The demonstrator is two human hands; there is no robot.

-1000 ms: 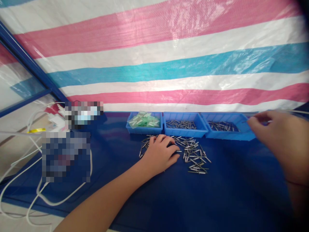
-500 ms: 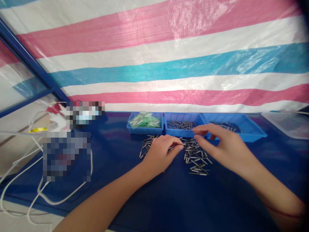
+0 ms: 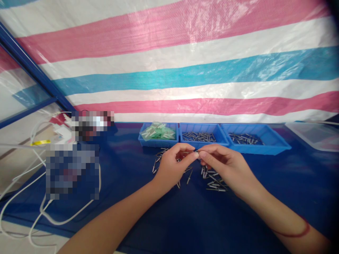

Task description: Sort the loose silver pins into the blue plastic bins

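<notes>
Steel-grey and needle-thin, the slender metal pin (image 3: pixel 189 152) lies level in the pinch of my left hand (image 3: pixel 172 166), thumb and forefinger clamped on it above the table. My right hand (image 3: pixel 226 165) meets it from the other side. Its thumb and forefinger are closed, and their fingertips (image 3: pixel 204 154) touch those of the left. I cannot tell whether they also grip the pin, which is too fine to resolve there.

Beneath and between the two hands lies a loose heap of grey metal pins (image 3: pixel 213 178), short straight rods crossing at all angles on the smooth dark-blue table cover (image 3: pixel 238 218).

Just behind the hands stand three shallow rectangular blue plastic trays, side by side and touching:
- The left tray (image 3: pixel 159 143) holds a crinkled clear bag of pale green plastic pieces (image 3: pixel 158 132).
- The middle tray (image 3: pixel 212 144) holds a thin scatter of pins (image 3: pixel 199 136).
- The right tray (image 3: pixel 254 149) holds a sparser layer of similar pins (image 3: pixel 245 138).

At far right, apart from the trays, sits a translucent clear plastic tub (image 3: pixel 317 143). Glossy woven tarpaulin striped pink, white and turquoise (image 3: pixel 169 70) forms the backdrop. Round white cables (image 3: pixel 66 220) loop over the table's left edge.
</notes>
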